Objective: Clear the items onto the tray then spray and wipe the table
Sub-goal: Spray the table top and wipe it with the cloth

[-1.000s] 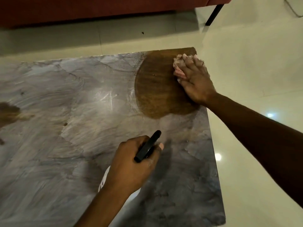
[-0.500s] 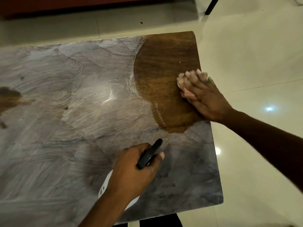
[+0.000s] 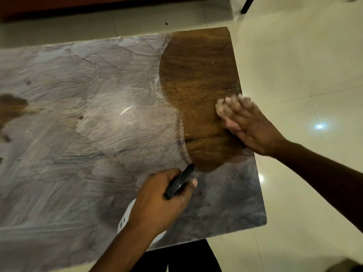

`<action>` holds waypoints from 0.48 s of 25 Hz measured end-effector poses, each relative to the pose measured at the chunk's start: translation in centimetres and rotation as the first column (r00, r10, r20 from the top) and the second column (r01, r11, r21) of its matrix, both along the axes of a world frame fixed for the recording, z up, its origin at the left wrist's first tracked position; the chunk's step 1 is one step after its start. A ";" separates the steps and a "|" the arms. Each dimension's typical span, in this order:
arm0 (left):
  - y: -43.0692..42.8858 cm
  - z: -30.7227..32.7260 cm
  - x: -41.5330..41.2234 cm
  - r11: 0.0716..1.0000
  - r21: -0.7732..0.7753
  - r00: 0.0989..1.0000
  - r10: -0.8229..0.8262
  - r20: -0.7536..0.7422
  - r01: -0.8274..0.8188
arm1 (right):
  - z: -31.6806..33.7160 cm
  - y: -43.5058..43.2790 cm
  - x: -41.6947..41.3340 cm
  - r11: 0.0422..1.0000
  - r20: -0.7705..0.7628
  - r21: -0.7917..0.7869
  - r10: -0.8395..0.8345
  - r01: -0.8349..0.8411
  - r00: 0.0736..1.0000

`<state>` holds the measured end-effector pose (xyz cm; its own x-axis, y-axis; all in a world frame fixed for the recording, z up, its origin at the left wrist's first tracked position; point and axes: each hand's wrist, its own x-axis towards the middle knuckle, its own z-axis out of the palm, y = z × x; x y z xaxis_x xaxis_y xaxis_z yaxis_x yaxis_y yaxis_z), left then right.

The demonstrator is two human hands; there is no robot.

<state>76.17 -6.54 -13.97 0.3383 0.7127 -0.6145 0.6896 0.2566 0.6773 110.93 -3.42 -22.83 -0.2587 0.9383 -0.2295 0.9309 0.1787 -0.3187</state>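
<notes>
A rectangular wooden table (image 3: 98,173) fills most of the view, standing on a pale, glossy tiled floor (image 3: 294,55). Nearly all of its top is coated in a grey-white film smeared in curved streaks. Between 12 and 3 o'clock, a large rounded patch of bare dark brown wood (image 3: 196,85) reaches the far right corner. A smaller brown patch (image 3: 11,107) sits at 9 o'clock. At 3 o'clock, by the right edge, a pale pink cloth (image 3: 224,110) lies on the bare wood under the right hand (image 3: 253,128), both blurred. At 6 o'clock the left hand (image 3: 163,201) grips a white spray bottle (image 3: 125,218); whether the bottle touches the top cannot be told.
</notes>
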 end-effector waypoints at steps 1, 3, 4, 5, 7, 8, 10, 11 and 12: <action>-0.5 -0.1 -0.3 1.000 -0.015 1.000 -0.006 -0.008 0.006 | 0.2 2.1 -1.6 0.980 -0.069 -0.031 -0.197 0.195 0.978; -1.9 -0.1 -0.9 0.999 -0.030 1.000 -0.019 -0.014 0.019 | 0.6 5.2 -5.1 0.924 -0.129 -0.101 -0.379 0.368 0.916; -2.8 0.1 -1.0 0.999 -0.045 1.000 -0.027 -0.007 0.027 | 0.7 5.4 -6.5 0.936 -0.132 -0.138 -0.341 0.324 0.931; -3.8 0.3 -1.2 0.997 -0.060 0.999 -0.043 -0.004 0.043 | 1.0 4.7 -7.5 0.965 -0.125 -0.167 -0.226 0.204 0.966; -5.9 0.6 -1.5 0.995 -0.053 0.997 -0.081 -0.019 0.080 | 1.2 0.3 -8.0 0.969 -0.066 -0.171 0.169 -0.178 0.983; -6.9 0.7 -1.6 0.994 -0.050 0.995 -0.094 -0.025 0.093 | 1.3 -2.8 -7.6 0.916 -0.030 -0.184 0.358 -0.357 0.933; -8.6 1.2 -2.0 0.989 -0.071 0.991 -0.129 -0.021 0.127 | 1.9 -8.6 -5.1 0.806 0.030 -0.205 0.572 -0.555 0.820; -9.5 1.5 -2.3 0.984 -0.070 0.986 -0.164 -0.019 0.162 | 2.3 -10.9 -3.3 0.808 0.072 -0.183 0.579 -0.560 0.812; -10.3 1.8 -2.6 0.979 -0.059 0.980 -0.197 -0.015 0.196 | 2.6 -12.4 -1.8 0.857 0.091 -0.139 0.511 -0.497 0.855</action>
<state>73.53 -16.83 -12.20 0.4549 0.5971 -0.6607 0.7443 0.1525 0.6503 109.16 -15.79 -20.27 -0.6529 0.6548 -0.3807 0.7547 0.6049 -0.2541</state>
